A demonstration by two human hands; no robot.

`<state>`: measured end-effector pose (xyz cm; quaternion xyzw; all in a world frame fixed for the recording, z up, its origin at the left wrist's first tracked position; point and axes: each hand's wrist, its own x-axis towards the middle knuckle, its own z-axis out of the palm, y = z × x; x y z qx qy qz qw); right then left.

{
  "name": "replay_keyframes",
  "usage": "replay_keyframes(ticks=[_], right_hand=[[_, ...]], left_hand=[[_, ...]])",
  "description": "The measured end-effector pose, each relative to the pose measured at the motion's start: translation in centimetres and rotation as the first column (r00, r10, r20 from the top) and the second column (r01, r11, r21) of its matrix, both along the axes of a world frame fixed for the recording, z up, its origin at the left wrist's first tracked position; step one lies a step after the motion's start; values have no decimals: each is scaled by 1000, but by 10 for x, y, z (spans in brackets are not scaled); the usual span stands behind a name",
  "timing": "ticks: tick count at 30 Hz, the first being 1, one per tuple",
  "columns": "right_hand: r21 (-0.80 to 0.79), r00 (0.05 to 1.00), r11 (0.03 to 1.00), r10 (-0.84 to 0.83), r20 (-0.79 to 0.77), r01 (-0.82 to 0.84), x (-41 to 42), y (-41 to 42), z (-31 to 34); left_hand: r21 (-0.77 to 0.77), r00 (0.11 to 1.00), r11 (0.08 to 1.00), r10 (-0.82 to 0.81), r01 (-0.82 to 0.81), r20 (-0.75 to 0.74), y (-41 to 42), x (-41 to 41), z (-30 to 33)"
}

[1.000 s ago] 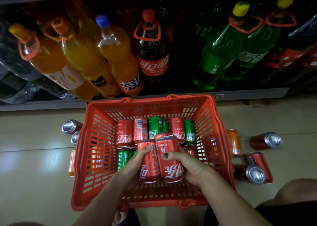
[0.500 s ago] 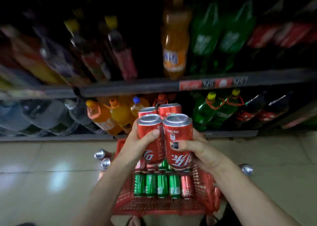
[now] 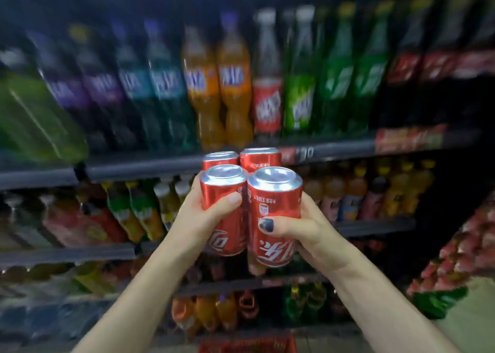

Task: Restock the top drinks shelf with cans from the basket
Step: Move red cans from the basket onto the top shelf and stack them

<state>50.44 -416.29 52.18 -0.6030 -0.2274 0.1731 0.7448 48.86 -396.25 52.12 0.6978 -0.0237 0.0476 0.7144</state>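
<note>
Several red cola cans [image 3: 273, 192] are bunched upright between my two hands, held in the air in front of the shelves. My left hand [image 3: 203, 221] grips the near left can [image 3: 225, 234], thumb curled across its front. My right hand [image 3: 305, 226] grips the near right can, thumb with a dark nail on its side. Two more red cans [image 3: 241, 157] stand behind, pressed between my fingers. The red basket [image 3: 249, 344] shows only as a strip at the bottom edge. The view is blurred.
Shelves of bottles fill the view: purple, orange, red and green bottles [image 3: 233, 84] on the upper shelf [image 3: 150, 165], smaller mixed bottles below. A dark gap and a rack of red packets [image 3: 460, 259] lie at the right.
Both hands lifted the cluster of red cans out of the basket and raised it. The view tilted up from the floor to the higher shelves; the basket dropped to the bottom edge.
</note>
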Motion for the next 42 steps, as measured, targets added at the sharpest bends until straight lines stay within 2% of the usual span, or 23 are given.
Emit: replay_keyframes(ticks=[5, 9, 12, 15, 20, 22, 26, 29, 33, 39, 42], right_hand=[[58, 980, 998, -11, 199, 0, 6, -11, 131], [79, 945, 995, -83, 316, 61, 22, -15, 203], [81, 916, 996, -72, 395, 43, 35, -18, 252], [99, 893, 995, -71, 445, 30, 50, -22, 295], [145, 870, 978, -198, 452, 148, 73, -8, 349], [162, 880, 980, -179, 440, 118, 87, 2, 362], [157, 895, 972, -226, 386, 178, 116, 17, 380], [35, 844, 956, -274, 461, 291, 151, 22, 388], [-36, 817, 922, -323, 478, 385, 188, 26, 394], [-176, 825, 877, -329, 460, 448, 215, 33, 387], [-185, 836, 872, -345, 426, 453, 225, 35, 380]], left_hand=[[-2, 985, 1000, 19, -19, 172, -14, 7, 132], [14, 948, 999, 30, -37, 317, -21, 21, 209], [9, 916, 999, 26, -32, 401, -26, 33, 256], [2, 883, 1000, 5, -6, 470, -30, 49, 299], [11, 859, 1000, -5, -1, 512, -26, 96, 357], [48, 855, 999, -18, -8, 518, -20, 116, 373], [103, 859, 991, 20, -85, 512, -8, 150, 393], [127, 865, 982, 61, -142, 498, 0, 174, 395], [159, 882, 963, 123, -217, 455, 13, 200, 390], [246, 904, 932, 152, -266, 400, 25, 224, 377], [301, 913, 912, 155, -279, 377, 31, 233, 374]])
